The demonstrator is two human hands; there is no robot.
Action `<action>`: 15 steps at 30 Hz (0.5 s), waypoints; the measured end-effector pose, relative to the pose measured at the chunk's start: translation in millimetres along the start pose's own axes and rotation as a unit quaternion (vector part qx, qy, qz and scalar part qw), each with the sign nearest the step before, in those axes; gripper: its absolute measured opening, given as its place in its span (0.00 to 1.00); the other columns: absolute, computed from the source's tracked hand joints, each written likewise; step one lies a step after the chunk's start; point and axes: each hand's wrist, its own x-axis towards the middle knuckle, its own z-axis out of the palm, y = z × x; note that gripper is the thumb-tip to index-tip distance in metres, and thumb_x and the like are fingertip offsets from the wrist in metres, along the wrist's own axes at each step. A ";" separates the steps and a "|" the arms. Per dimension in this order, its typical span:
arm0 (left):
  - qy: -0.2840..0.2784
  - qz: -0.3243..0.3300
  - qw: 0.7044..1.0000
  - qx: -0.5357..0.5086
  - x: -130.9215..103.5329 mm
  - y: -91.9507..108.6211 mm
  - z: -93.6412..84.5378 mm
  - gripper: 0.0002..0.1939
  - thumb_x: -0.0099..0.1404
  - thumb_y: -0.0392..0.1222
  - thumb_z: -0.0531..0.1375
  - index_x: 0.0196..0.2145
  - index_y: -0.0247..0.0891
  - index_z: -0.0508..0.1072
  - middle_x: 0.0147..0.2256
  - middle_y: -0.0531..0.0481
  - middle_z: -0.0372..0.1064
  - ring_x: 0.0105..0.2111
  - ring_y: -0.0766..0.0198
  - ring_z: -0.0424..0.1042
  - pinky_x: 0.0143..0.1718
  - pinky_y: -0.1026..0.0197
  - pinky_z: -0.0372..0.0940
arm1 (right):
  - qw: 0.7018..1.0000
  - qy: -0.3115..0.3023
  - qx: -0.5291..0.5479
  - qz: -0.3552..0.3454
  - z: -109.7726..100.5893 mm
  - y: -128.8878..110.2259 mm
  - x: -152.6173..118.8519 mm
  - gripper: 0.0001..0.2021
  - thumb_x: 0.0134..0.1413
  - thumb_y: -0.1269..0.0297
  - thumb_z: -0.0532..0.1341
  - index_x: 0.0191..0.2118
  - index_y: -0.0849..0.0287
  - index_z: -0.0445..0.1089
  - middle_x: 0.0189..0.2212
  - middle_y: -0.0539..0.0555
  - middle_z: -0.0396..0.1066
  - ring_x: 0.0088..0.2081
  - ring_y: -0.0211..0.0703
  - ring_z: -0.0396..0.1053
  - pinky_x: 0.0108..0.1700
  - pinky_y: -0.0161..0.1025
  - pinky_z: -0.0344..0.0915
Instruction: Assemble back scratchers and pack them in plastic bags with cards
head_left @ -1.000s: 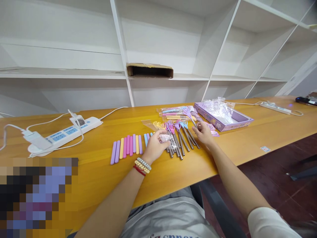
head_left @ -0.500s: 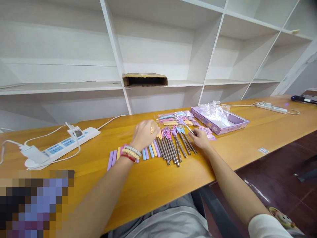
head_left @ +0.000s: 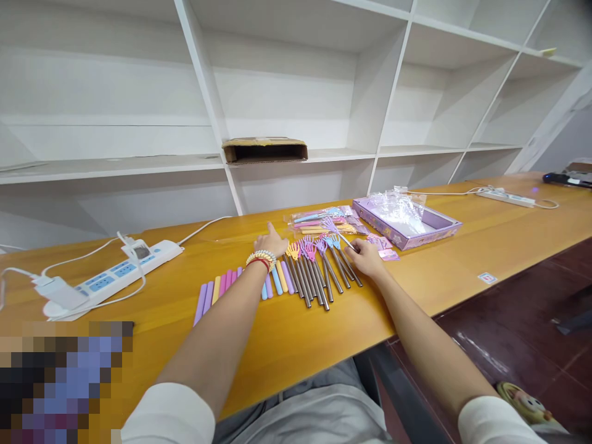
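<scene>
My right hand (head_left: 369, 258) is closed on the metal shaft of a back scratcher, its purple claw-shaped head (head_left: 330, 226) pointing away from me. Just left of it, several more back scratchers (head_left: 319, 277) lie fanned on the table, with yellow, pink, purple and blue heads and bare metal shafts. Over the far side of the table, my left hand (head_left: 274, 242) reaches past a row of pastel handle sleeves (head_left: 224, 282). One of its digits sticks out, the rest are partly hidden, and nothing shows in it. My left forearm covers part of the row.
Bagged back scratchers (head_left: 319, 221) lie behind the loose ones. A purple box tray (head_left: 435, 237) holds clear plastic wrapping (head_left: 402, 213), with pink cards (head_left: 385, 246) beside it. A power strip (head_left: 115, 274) with cables lies left. White shelving (head_left: 217, 111) with a cardboard box (head_left: 264, 150) rises behind.
My left hand has moved away from the scratcher heads, farther back and slightly left, with a digit now extended. My right hand still holds its back scratcher, nearly in the same place.
</scene>
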 end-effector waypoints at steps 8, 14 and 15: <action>-0.045 0.088 0.995 0.005 -15.8 -29.3 -40.9 0.27 0.53 0.45 0.55 0.50 0.33 0.68 0.52 0.38 0.66 0.53 0.49 0.65 0.50 0.56 0.60 | 1.000 0.021 0.004 0.008 -1.9 0.3 1.1 0.15 0.54 0.52 0.52 0.26 0.59 0.62 0.19 0.48 0.61 0.24 0.37 0.58 0.28 0.34 0.51; -0.065 0.161 0.984 0.031 -74.9 -65.8 -47.8 0.28 0.55 0.54 0.55 0.51 0.38 0.68 0.45 0.42 0.71 0.45 0.50 0.70 0.46 0.53 0.63 | 1.000 0.014 0.010 0.002 -1.5 -0.8 -1.7 0.17 0.55 0.51 0.51 0.27 0.59 0.64 0.19 0.49 0.62 0.24 0.37 0.58 0.28 0.34 0.51; -0.063 0.196 0.978 0.030 -82.8 -71.6 -45.1 0.32 0.54 0.56 0.56 0.54 0.38 0.65 0.49 0.41 0.68 0.49 0.50 0.67 0.49 0.52 0.61 | 1.000 0.012 0.012 0.001 -1.2 -0.8 -2.3 0.17 0.55 0.51 0.51 0.27 0.59 0.65 0.20 0.49 0.62 0.24 0.38 0.58 0.28 0.34 0.51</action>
